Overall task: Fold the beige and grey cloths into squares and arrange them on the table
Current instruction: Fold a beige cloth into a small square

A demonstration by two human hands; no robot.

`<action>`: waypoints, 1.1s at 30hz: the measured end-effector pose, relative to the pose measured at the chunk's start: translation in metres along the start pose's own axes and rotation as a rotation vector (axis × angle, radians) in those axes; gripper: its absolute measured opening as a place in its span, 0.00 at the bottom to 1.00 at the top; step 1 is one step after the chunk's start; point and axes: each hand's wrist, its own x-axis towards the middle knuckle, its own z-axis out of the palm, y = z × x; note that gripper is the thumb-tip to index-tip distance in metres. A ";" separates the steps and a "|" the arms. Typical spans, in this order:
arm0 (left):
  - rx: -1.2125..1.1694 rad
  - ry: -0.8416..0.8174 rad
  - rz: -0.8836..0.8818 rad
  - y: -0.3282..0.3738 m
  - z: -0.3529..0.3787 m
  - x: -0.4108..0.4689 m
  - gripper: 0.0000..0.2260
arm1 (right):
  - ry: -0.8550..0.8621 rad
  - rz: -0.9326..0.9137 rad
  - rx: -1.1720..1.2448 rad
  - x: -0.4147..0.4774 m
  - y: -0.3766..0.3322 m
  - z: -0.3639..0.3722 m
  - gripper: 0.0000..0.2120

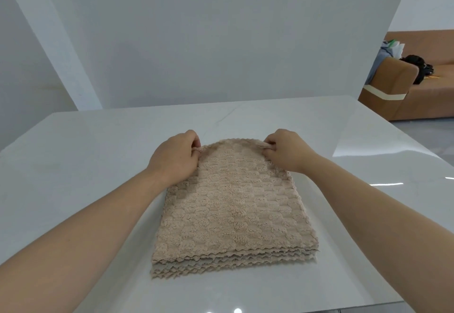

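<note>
Stack of beige cloths (pixel 221 264) lies flat mid tabletop (pixel 73 155), close to the person, scalloped edges roughly lined up at the near side; a paler greyish layer seems to peek out low in the stack, can't be sure. Left grip (pixel 174 155) pinches the far left corner of the top cloth (pixel 228 199), right grip (pixel 286 151) pinches the far right corner, both closed narrow on fabric, fingers curled round the edge. Corners taken as a pair, probably so the sheet lifts evenly and peels off without dragging the ones below, or so the far edge can come over to the near edge for a first fold. Fabric bunches a little at each pinch. No folded squares laid out anywhere in view, so the task looks early. Brown sofa (pixel 417 101) with a black bag (pixel 415 67) off to the right, well apart from the work
</note>
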 end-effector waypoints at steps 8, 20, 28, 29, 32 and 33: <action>-0.253 0.010 -0.007 0.037 -0.027 -0.007 0.04 | 0.045 0.195 0.525 -0.024 -0.011 -0.037 0.07; -0.822 0.049 -0.136 0.138 -0.065 0.000 0.03 | 0.256 0.135 0.870 -0.063 -0.025 -0.101 0.07; -1.074 -0.037 -0.120 0.209 -0.078 0.011 0.05 | 0.504 0.146 0.831 -0.086 -0.011 -0.151 0.10; -1.096 -0.032 -0.119 0.219 -0.075 0.013 0.05 | 0.527 0.147 0.817 -0.088 -0.007 -0.157 0.11; -1.178 -0.032 -0.123 0.247 -0.065 0.020 0.06 | 0.571 0.168 0.805 -0.091 0.010 -0.169 0.13; -1.211 -0.037 -0.123 0.254 -0.060 0.023 0.06 | 0.579 0.175 0.810 -0.092 0.017 -0.172 0.12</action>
